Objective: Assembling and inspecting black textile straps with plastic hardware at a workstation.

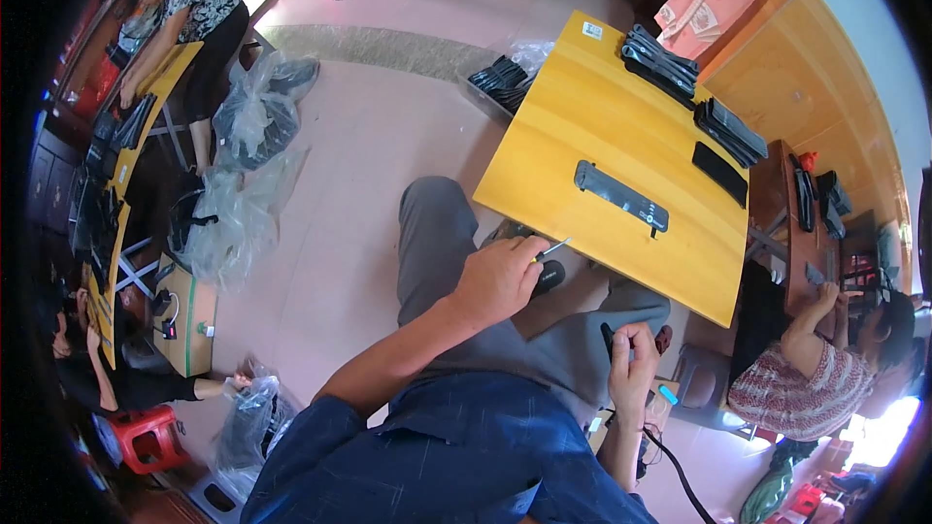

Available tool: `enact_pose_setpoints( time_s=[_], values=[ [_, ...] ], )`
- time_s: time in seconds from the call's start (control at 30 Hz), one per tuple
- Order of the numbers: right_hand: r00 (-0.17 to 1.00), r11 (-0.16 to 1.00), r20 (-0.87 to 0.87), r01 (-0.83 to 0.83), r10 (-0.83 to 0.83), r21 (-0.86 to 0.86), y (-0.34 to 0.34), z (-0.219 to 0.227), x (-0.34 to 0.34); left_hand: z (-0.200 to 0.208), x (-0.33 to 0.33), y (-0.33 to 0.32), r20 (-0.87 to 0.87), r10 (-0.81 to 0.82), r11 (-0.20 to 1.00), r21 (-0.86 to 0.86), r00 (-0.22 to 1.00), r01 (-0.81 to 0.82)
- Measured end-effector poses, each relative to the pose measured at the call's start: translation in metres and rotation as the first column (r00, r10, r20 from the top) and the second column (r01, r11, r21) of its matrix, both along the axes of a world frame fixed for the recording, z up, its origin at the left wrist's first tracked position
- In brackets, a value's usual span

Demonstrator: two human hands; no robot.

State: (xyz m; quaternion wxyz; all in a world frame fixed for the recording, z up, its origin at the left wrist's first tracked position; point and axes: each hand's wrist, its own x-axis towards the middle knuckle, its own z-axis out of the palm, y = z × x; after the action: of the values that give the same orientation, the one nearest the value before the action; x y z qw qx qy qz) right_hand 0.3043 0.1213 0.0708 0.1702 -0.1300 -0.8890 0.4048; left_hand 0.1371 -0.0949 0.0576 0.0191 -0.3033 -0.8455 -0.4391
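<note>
My left hand [500,279], just off the near edge of the yellow wooden table [544,150], is closed round a slim tool with a thin metal tip [556,248]; its exact kind is unclear. Lower and to the right, my right hand [633,364] grips a black, narrow, handle-like piece [609,340], partly hidden by the fingers. A black cord [675,466] runs close by the right wrist. Flat on the table lies a long dark strip-shaped piece [621,197] with rounded ends and a small tab. Neither hand touches it.
Stacks of black strips [660,63] and folded black pieces [728,133] line the table's far right side, beside a flat black piece [719,175]. A bin [500,85] stands left of it. People work at side tables, left [199,0] and right [811,378]. Plastic bags [248,223] lie leftward.
</note>
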Motion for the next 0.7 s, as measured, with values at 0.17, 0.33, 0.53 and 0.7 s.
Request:
enact_pose_setpoints(
  time_s=[0.17, 0.33, 0.53, 0.7],
  values=[
    [1.000, 0.999, 0.024, -0.013, 0.014, -0.036, 0.008, -0.005, -0.006, 0.005, -0.014, 0.011, -0.024, 0.064, 0.995, -0.071, 0.998, -0.065],
    [0.999, 0.997, 0.032, -0.030, 0.032, -0.073, 0.014, -0.006, -0.014, -0.006, -0.039, 0.018, -0.110, 0.119, 0.991, -0.047, 0.987, -0.125],
    [0.998, 0.996, 0.058, -0.002, 0.007, -0.093, 0.021, -0.010, -0.017, -0.017, -0.069, 0.026, -0.125, 0.151, 0.979, -0.117, 0.980, -0.166],
    [0.998, 0.993, 0.056, -0.008, 0.015, -0.119, 0.024, -0.008, -0.024, -0.024, -0.082, 0.037, -0.140, 0.165, 0.976, -0.123, 0.976, -0.183]
  ],
)
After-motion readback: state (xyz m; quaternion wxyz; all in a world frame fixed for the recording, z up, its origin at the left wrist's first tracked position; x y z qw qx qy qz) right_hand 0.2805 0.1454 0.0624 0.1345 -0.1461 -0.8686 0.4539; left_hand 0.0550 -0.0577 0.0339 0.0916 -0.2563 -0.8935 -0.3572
